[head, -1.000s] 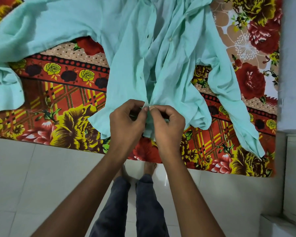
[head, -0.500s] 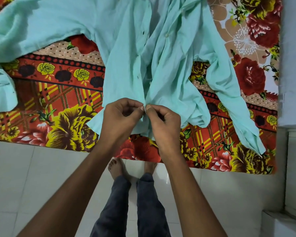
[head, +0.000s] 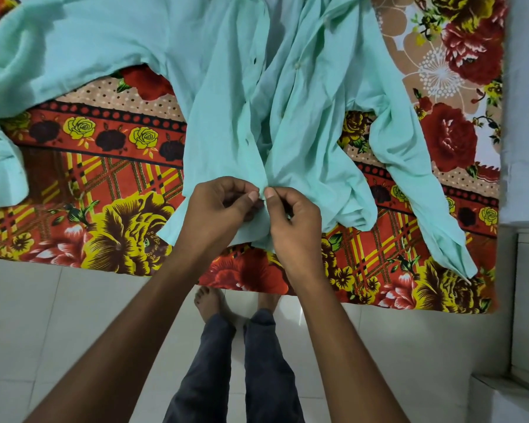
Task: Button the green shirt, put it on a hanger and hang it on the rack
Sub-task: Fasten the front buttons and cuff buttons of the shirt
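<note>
While the green shirt (head: pixel 290 117) lies spread front-up across a floral bedsheet (head: pixel 104 184), its lower hem hangs near the bed's front edge, seen from the head camera. Left hand (head: pixel 217 209) pinches one front edge of the shirt between thumb and curled fingers; right hand (head: pixel 293 221) pinches the facing edge, fingertips of the two hands almost touching. Both hands cover the lowest stretch of the front opening. One sleeve (head: pixel 422 190) trails toward the right, another bunches at the left. Below, bare feet (head: pixel 208 303) and dark trousers (head: pixel 214 361) stand on white tiled floor (head: pixel 58 315).
</note>
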A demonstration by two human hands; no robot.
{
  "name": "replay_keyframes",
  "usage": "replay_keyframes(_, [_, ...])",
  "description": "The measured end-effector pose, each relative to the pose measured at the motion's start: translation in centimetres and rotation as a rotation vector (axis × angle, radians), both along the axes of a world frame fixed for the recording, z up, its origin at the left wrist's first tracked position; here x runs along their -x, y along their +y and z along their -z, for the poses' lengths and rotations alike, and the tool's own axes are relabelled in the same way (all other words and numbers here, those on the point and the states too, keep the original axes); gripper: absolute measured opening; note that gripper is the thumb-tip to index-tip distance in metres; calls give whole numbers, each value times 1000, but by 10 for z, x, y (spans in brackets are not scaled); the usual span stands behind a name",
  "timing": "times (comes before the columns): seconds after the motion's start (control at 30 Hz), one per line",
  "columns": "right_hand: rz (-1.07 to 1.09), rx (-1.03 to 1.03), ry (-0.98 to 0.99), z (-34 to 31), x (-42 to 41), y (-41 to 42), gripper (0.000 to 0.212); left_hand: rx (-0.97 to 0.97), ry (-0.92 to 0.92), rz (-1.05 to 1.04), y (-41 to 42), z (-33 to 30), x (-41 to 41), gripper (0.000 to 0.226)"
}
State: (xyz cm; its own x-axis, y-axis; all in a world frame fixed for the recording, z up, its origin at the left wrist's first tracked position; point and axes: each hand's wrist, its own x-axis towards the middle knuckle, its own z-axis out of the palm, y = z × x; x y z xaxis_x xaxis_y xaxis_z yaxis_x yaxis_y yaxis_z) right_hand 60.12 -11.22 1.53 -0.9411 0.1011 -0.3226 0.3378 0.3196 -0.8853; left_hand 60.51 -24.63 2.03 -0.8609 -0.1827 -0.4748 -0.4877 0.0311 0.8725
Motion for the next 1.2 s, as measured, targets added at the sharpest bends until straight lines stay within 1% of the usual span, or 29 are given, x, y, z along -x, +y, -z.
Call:
replay_keyframes(0.13, [-15,-52,20,2,-2,0,17,113,22,75,0,2,2,8])
replay_keyframes(0.23, [1,-101,52,5,-1,-3,16,171,37,83,4,4,1,8])
replay_keyframes(0.3, [48,-133,67,5,0,-7,14,149,20,38,7,5,1,9])
replay_keyframes(0.4, [113,-132,56,4,0,-11,14,46,-29,-46,10,3,0,13])
replay_keyframes(0.47, [79,-150,29,4,1,-10,15,-18,-61,-36,10,3,0,13])
replay_keyframes(0.5, [41,-173,2,4,2,-9,14,-1,-77,0,8,4,1,13])
replay_keyframes(0.57, [-15,-262,-34,2,5,-4,11,129,-97,91,0,6,4,10])
replay_keyframes(0.63, [8,-372,43,-4,12,2,7,282,-61,101,-8,2,11,5])
replay_keyframes(0.67, [34,-402,118,-9,18,3,7,349,-11,74,-11,-5,17,7])
replay_keyframes(0.73, [48,-428,262,-18,34,1,5,448,124,12,-15,-18,34,19])
replay_keyframes(0.8, [29,-419,335,-22,54,-7,6,514,225,0,-13,-25,54,23])
replay_keyframes(0.83, [5,-422,339,-22,66,-12,7,545,241,18,-10,-25,66,22])
replay_keyframes(0.9, [-127,-514,250,-15,85,-20,11,616,173,81,-5,-19,86,21])
replay_keyframes(0.97, [-284,-627,102,-3,94,-23,16,662,66,143,-1,-9,97,26])
replay_keyframes(1.0, [-329,-656,39,2,98,-25,18,681,19,167,-2,-5,101,28])
replay_keyframes(1.03, [-351,-691,-3,6,98,-25,19,700,-27,186,-1,-2,101,29])
replay_keyframes(1.1, [-343,-756,-21,14,98,-24,20,734,-93,201,-2,4,101,31])
replay_keyframes(1.13, [-326,-763,-16,18,97,-25,17,735,-106,196,-2,5,99,30])
replay_keyframes(1.2, [-260,-703,-25,21,95,-24,12,732,-124,170,-3,6,99,26])
